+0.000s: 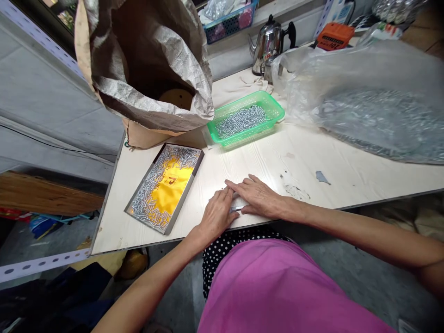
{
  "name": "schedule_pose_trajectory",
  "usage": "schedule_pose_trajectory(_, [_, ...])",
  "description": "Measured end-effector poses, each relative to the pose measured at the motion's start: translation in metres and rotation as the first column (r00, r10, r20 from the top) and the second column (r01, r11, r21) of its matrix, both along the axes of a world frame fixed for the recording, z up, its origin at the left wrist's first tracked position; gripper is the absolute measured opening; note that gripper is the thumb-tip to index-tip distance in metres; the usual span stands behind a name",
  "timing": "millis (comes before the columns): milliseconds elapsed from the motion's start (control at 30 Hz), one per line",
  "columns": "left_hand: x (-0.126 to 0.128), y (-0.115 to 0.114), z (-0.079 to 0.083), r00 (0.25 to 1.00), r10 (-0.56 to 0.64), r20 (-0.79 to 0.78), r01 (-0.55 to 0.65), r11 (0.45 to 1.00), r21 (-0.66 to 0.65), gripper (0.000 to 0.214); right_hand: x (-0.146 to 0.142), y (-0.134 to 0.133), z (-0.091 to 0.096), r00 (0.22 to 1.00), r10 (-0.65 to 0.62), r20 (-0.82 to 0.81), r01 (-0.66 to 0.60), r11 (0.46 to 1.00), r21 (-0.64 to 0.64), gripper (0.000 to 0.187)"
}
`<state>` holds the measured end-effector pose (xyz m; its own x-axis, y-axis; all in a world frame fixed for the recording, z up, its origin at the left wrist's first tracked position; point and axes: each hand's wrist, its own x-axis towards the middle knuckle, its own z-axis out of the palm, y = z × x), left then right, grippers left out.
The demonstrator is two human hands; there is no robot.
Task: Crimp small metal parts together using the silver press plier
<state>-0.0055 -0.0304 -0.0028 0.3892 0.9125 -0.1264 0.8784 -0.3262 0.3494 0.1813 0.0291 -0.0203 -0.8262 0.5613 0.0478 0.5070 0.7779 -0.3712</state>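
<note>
Head view: pinching a pale item [238, 202] with left hand [218, 207] and right hand [261, 198], possibly risking drops by crowding the six-o'clock counter [243, 162] edge.

Light fell brightly on the white tabletop [243, 162], while the floor [190, 282] lay dim; the kettle [268, 46] glinted, and the view's edges (the right especially) looked stretched and soft.

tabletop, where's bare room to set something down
Bare: between the green basket and right hand; also between right forearm and plastic bag, barring dark scuffs and a grey patch. Crowded: the back, with sack, basket and bag; left, the tray.
</note>
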Motion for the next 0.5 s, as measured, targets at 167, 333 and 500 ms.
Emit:
schedule_pose_trajectory(167, [0.007,0.015,-0.007,0.988,-0.091,-0.126,0.086,0.995,-0.043,0.079,0.018,0.006,-0.005,0.997,-0.059,0.059,0.059,0.998,0.001,0.088])
schedule_pose_trajectory(333, [0.020,0.021,0.002,0.956,-0.088,-0.279,0.080,0.996,-0.040,0.077,0.026,0.002,-0.001,0.996,-0.076,0.051,0.077,0.997,-0.022,0.049])
schedule_pose_trajectory(500, [0.025,0.031,0.002,0.930,-0.150,-0.336,0.154,0.988,-0.015,0.052,0.028,0.003,0.000,0.982,-0.131,0.135,0.120,0.989,0.087,0.056])
